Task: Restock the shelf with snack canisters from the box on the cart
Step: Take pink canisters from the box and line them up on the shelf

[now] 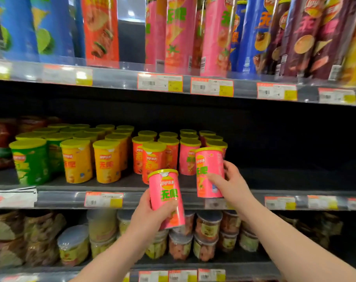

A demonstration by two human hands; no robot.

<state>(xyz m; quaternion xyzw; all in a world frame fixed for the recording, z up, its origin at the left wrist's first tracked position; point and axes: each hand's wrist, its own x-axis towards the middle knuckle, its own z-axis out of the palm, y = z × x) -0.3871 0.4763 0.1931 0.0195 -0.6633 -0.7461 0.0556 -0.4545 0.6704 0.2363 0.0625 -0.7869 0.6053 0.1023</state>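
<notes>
My left hand (150, 214) grips a short pink snack canister (166, 197) with a yellow lid, held in front of the middle shelf's edge (61, 197). My right hand (231, 183) holds a second pink canister (208, 171) at the front of that shelf, beside the pink row (188, 157). Orange (150, 157), yellow (107, 161) and green (30, 161) short canisters stand in rows to the left. The box and cart are out of view.
The middle shelf is dark and bare to the right of the pink row (295, 159). Tall canisters (181, 35) fill the upper shelf. Clear-lidded tubs (207, 226) sit on the lower shelf. Price tags (159, 82) line the shelf edges.
</notes>
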